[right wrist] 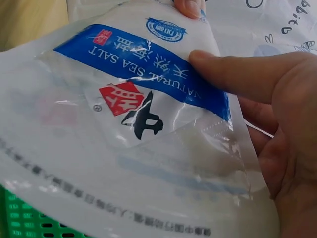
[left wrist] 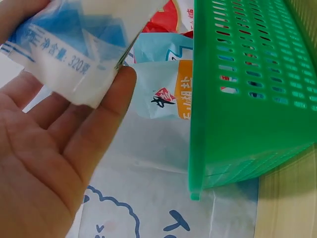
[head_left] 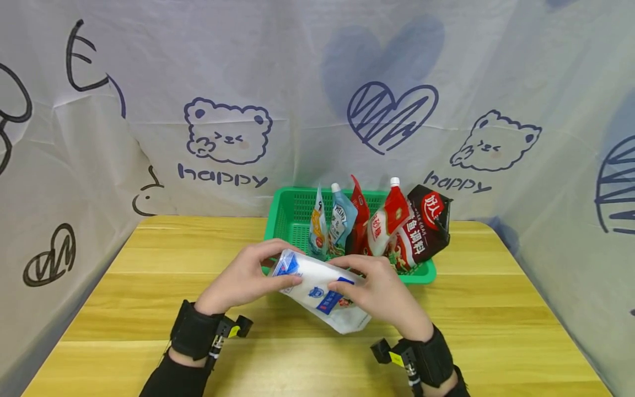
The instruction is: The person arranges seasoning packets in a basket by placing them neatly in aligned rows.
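A white and blue bag of sea salt (head_left: 313, 275) is held tilted above the table, in front of the green basket. At its left end my left hand (head_left: 243, 278) grips it, thumb on the near face and fingers behind. My right hand (head_left: 386, 291) grips the other side, its thumb lying on the printed face. In the right wrist view the bag (right wrist: 143, 74) shows a blue band reading "Natural Sea Salt". The left wrist view has the left hand (left wrist: 54, 144) with its fingers under the bag's blue-patterned end (left wrist: 79, 44).
Behind the hands, the green basket (head_left: 274, 220) stands near the cloth backdrop. Upright in it are a light blue pouch (head_left: 318, 229), a Heinz pouch (head_left: 342, 218), a red packet (head_left: 359, 205), a spouted red and white pouch (head_left: 384, 223) and a large dark seasoning bag (head_left: 421, 234). The wooden table (head_left: 278, 353) lies beneath.
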`<state>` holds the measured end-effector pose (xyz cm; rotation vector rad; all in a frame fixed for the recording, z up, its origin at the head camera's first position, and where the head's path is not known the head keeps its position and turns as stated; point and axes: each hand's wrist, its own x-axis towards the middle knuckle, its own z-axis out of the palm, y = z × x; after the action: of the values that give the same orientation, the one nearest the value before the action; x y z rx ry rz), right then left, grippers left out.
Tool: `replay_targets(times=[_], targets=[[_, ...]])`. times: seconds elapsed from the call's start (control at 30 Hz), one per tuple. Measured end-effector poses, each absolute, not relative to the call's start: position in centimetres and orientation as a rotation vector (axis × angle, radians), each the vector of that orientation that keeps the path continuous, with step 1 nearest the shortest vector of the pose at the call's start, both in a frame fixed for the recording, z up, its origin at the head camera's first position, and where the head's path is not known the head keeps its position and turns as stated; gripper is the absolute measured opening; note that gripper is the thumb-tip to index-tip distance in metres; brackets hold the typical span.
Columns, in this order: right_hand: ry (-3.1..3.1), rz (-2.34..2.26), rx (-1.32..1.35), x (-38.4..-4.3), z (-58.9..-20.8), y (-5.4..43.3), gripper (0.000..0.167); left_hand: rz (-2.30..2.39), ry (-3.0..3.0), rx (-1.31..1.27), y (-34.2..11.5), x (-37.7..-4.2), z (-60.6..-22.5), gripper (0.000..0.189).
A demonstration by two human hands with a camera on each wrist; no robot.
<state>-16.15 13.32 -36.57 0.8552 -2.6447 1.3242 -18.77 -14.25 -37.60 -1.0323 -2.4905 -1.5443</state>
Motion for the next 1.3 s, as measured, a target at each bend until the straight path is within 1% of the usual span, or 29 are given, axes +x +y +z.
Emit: replay_targets(times=[0.43,0.7,0.9,1.03,1.3], targets=[[-2.516,1.496,0.662,-16.6,-36.4,14.7,0.024,-1.67,-2.367,-0.968,-14.6,-19.0,-38.0,0.033],[-2.411,1.681,0.397,-16.5,-36.1,14.6,0.031,-1.761,-2.253,-0.911,-14.6,-19.0,-37.9,0.032],[-2.338,1.902,0.264,-16.4,-36.2,14.1,0.036,-1.776,-2.191,-0.883,-14.7,-18.9,-37.8,0.034],[-2.297,1.989,0.244,-16.3,-36.4,13.5,0.038,-1.785,-2.19,-0.842,-14.7,-18.7,-37.6,0.034],[-2.228,1.941,0.291,-16.2,-36.8,13.2,0.033,-1.814,-2.222,-0.852,-14.6,-18.8,-37.5,0.035]])
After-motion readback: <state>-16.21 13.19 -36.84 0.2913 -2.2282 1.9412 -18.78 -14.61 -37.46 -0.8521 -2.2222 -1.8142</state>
